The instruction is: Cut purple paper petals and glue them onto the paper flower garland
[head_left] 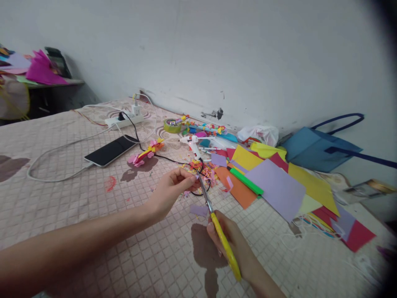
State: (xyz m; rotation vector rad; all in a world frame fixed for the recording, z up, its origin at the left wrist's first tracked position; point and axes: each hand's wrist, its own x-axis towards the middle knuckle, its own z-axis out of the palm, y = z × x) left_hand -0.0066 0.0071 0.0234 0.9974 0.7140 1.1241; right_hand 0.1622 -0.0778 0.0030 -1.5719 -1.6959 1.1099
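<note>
Yellow handles marked the scissors [225, 244], which lay slanted in the right hand [234, 238], on the near side of the glue gun [192, 145]. Of the two hands, the right had its fingers curled closed around the handles, while the left hand [173, 188] had thumb and finger pinched together on a tiny lilac scrap [197, 177], nearer than the glue gun and right at the blade tips. Whether the blades touched the scrap was too small to tell. The scrap looked nearly weightless, soft and easy to crease or tear, so a light pinch at its very edge seemed best, fingertips clear of the metal. The scissors looked stiff and far heavier, best held by the handles, whose smooth surface might have slipped in a loose grip. Right of the glue gun, the sheets [274, 188] overlapped; they looked flat and light, likely to slide on one another, and were better lifted by a corner than by the middle.
</note>
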